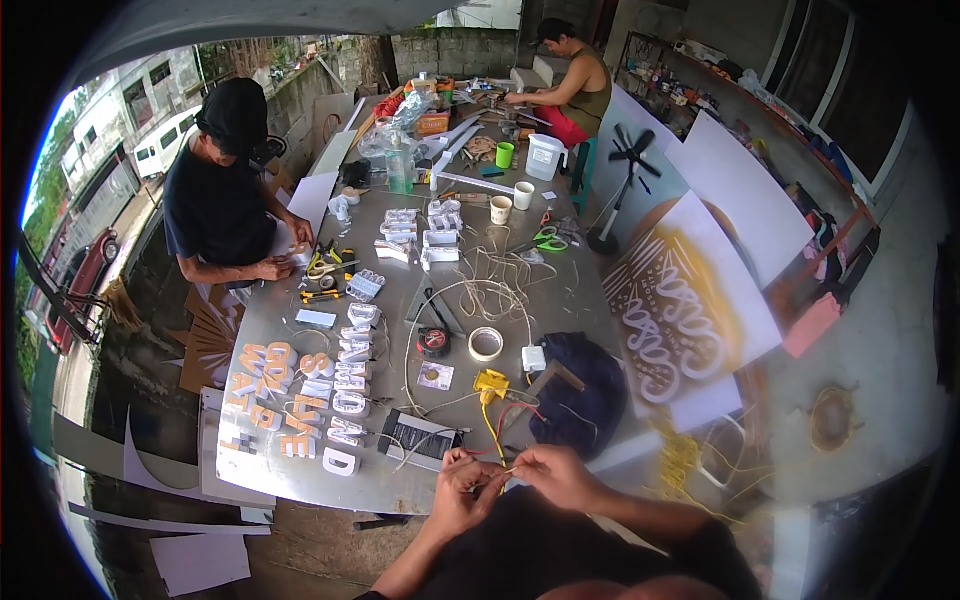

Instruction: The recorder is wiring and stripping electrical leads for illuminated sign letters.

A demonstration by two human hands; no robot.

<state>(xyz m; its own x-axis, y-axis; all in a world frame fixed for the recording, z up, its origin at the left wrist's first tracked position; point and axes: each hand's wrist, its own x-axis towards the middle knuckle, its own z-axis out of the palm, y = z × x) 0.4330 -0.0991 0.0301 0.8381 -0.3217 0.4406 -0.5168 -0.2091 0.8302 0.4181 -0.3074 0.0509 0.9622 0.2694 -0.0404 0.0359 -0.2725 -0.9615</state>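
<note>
At the near edge of the metal table, my left hand (468, 490) is closed round a thin wire. Close beside it my right hand (555, 478) pinches the wire's end; the fingertips of both hands almost meet. A yellow cord (492, 432) runs down to my hands from a yellow socket (491, 386). Just beyond my left hand lies a grey power supply (418, 440) with thin leads. A red wire (513, 408) loops near the cord. The exact join between my fingers is too small to make out.
White block letters (348, 403) stand in rows at left. Masking tape (485, 344), a tape measure (433, 342) and dark cloth (580, 395) lie ahead. One person (225, 190) works at the left side, another (575, 85) at the far end. A fan (632, 160) stands right.
</note>
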